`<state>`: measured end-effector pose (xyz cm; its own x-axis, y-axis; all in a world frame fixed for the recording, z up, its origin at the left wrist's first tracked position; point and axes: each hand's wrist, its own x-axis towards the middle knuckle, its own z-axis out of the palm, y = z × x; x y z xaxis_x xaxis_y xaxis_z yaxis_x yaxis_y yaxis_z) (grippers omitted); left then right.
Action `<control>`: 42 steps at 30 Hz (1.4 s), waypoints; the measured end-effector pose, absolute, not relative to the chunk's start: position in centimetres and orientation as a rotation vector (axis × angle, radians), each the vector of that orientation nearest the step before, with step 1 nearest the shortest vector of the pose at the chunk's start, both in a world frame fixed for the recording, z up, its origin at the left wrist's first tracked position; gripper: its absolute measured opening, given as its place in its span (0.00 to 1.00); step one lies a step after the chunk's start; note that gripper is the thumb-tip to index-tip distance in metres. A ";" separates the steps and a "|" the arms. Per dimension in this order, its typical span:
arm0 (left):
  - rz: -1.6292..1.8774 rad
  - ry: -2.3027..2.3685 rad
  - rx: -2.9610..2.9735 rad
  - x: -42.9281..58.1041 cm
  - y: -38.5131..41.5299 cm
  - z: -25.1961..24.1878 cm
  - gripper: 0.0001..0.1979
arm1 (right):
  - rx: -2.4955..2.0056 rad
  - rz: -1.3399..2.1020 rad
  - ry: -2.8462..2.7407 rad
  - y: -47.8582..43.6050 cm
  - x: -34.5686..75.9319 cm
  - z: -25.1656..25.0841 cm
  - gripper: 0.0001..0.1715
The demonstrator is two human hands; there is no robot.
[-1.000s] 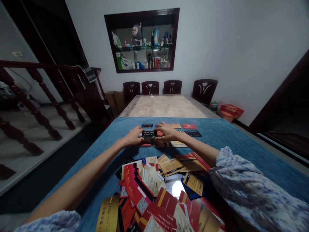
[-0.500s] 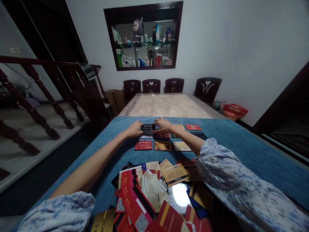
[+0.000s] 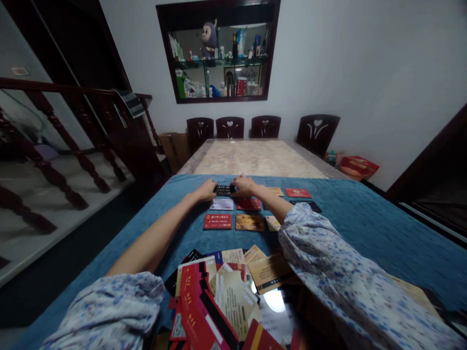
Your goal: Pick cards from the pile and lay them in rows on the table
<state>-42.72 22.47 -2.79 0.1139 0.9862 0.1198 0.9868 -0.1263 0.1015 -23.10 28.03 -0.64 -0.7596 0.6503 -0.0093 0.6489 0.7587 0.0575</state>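
Observation:
A black card (image 3: 223,190) lies at the left end of the far row on the blue cloth (image 3: 175,214). My left hand (image 3: 206,190) closes on its left edge. At the right edge the fingers of my right hand (image 3: 243,186) pinch the same card. Just nearer me are a pale lavender card (image 3: 222,204) and a red card (image 3: 248,204). The nearest row has another red card (image 3: 218,222), a gold card (image 3: 249,223) and a cream card (image 3: 272,224), partly behind my right sleeve.
A loose heap of cards (image 3: 233,296) in red, gold and cream spreads close to me between my forearms. Right of my hands are a yellow card (image 3: 276,191), a red card (image 3: 298,193) and a dark card (image 3: 308,206). Chairs (image 3: 229,128) stand beyond the stone-patterned table (image 3: 251,158).
The black card has moved slightly away from me and the lavender card in front of it now shows fully. Both hands stay at its edges. The view has shifted slightly.

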 end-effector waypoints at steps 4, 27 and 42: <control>-0.225 -2.086 -2.349 -42.7 23.3 -3.0 0.20 | 1.092 0.084 2.895 28.4 -23.3 -0.7 0.25; -0.044 -2.238 -2.326 -42.5 25.3 -3.3 0.18 | 1.202 0.057 2.823 28.4 -24.4 -1.0 0.23; -0.353 -2.211 -2.214 -43.1 23.1 -4.0 0.21 | 1.090 0.152 2.967 27.2 -21.6 0.3 0.26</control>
